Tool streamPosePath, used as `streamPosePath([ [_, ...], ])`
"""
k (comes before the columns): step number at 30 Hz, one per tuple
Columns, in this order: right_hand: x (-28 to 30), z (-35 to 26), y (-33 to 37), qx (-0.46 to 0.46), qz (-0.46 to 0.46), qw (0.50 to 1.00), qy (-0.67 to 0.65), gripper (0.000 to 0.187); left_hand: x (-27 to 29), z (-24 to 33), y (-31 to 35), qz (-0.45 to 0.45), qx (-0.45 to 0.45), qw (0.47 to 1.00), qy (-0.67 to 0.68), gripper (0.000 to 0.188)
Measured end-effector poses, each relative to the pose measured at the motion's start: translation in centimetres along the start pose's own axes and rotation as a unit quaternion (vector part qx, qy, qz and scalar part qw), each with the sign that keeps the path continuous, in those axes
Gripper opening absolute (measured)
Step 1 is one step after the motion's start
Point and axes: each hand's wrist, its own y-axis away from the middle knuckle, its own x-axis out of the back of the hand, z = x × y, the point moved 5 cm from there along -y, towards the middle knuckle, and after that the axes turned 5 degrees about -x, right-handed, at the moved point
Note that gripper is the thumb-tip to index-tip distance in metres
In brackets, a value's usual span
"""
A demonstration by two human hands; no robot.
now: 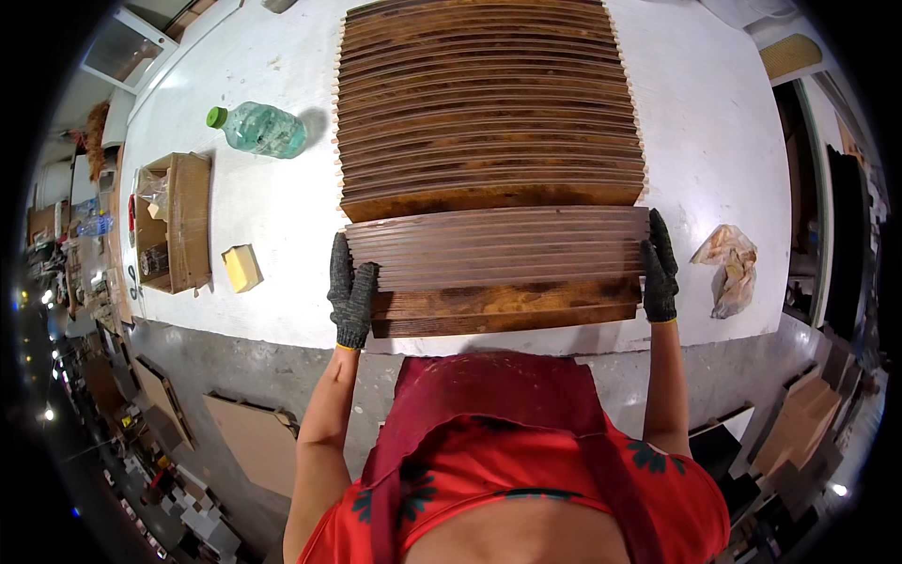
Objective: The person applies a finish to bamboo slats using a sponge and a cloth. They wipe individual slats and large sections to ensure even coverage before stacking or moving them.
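Note:
A near bundle of dark brown stained wooden slats (507, 301) lies side by side at the table's front edge. My left hand (351, 293), in a dark grey knitted glove, grips its left end, with the thumb towards the near side. At the right end my right hand (660, 273), gloved the same way, presses with its fingers along the slat ends. The bundle sits between both palms. Just beyond it, a longer row of similar slats (489, 122) stretches to the far side, their pale ends showing at both sides.
On the white table (272, 207), a green-capped bottle (263, 130), an open cardboard box (191, 221) and a yellow block (242, 269) stand to the left. A crumpled, stained cloth or bag (731, 268) lies right. Flat boards (249, 442) rest near the floor at left.

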Motion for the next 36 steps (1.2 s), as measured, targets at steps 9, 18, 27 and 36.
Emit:
streamPosePath([
  [9, 0.1, 0.6, 0.1, 0.057, -0.001, 0.995, 0.078, 0.048, 0.3, -0.4, 0.3, 0.005, -0.015, 0.997, -0.070, 0.060],
  [18, -0.7, -1.4, -1.8, 0.156, 0.023, 0.917, 0.367, 0.055, 0.2, -1.9, -1.8, -0.009, -0.092, 0.977, -0.195, 0.060],
  [27, -1.1, -0.5, -2.2, 0.067, 0.006, 0.988, 0.138, 0.050, -0.2, -0.5, -1.6, -0.007, -0.040, 0.995, -0.096, 0.056],
  [36, -0.2, 0.7, 2.0, 0.004, 0.003, 0.997, 0.078, 0.043, 0.7, -1.5, 2.5, 0.025, 0.022, 0.999, -0.042, 0.058],
])
